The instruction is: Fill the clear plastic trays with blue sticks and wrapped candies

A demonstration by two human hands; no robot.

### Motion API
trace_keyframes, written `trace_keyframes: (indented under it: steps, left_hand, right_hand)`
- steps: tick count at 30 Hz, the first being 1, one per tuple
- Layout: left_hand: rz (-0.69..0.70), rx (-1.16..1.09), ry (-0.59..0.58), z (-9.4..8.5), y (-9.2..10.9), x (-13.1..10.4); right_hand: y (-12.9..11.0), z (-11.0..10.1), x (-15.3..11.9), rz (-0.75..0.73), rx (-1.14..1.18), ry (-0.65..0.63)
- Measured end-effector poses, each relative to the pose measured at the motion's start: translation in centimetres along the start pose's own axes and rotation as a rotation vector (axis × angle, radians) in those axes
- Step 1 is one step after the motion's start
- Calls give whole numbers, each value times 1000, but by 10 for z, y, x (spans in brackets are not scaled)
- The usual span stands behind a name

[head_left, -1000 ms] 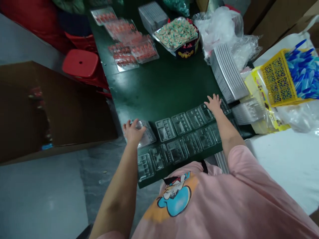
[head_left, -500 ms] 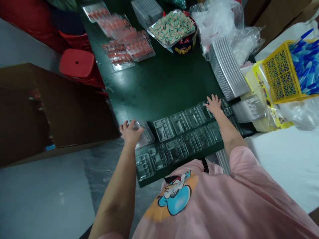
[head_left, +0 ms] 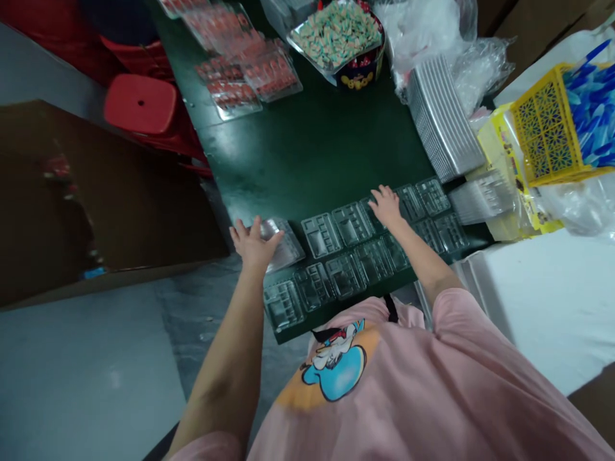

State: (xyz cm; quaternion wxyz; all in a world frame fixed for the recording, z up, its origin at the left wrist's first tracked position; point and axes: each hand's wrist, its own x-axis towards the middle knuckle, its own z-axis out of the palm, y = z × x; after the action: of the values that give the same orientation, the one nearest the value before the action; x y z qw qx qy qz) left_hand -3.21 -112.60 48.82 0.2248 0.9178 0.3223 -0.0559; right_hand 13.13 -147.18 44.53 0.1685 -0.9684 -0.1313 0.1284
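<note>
Two rows of clear plastic blister trays point(head_left: 321, 235) lie along the near edge of the green table point(head_left: 307, 153). At the left end, my left hand point(head_left: 254, 246) is spread at the side of a clear tray stack point(head_left: 283, 246), its fingers apart; whether it touches the stack I cannot tell. My right hand point(head_left: 385, 206), also with fingers apart, is over the middle of the far row and partly covers a tray there. Nothing shows in its grasp. More trays of the near row, such as the leftmost tray point(head_left: 284, 304), lie closer to my body.
Filled packs of red pieces point(head_left: 269, 70) lie at the far left. A tray of pale green and orange pieces point(head_left: 336, 35) rests on a dark tub point(head_left: 358, 77). Stacked trays point(head_left: 444, 118) and a yellow basket point(head_left: 548, 131) of blue items stand right; a cardboard box point(head_left: 139, 192) stands left.
My right hand has moved left along the far row, uncovering the trays at the right end. My left hand stays by the tray stack, its fingers a little more spread. The view has shifted slightly.
</note>
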Motion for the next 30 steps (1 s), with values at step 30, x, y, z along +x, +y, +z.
trace_keyframes:
  steps: [30]
  left_hand:
    - [35,-13,82,20,-20,4]
  right_hand:
    - [148,-51,30,167,-199,-205]
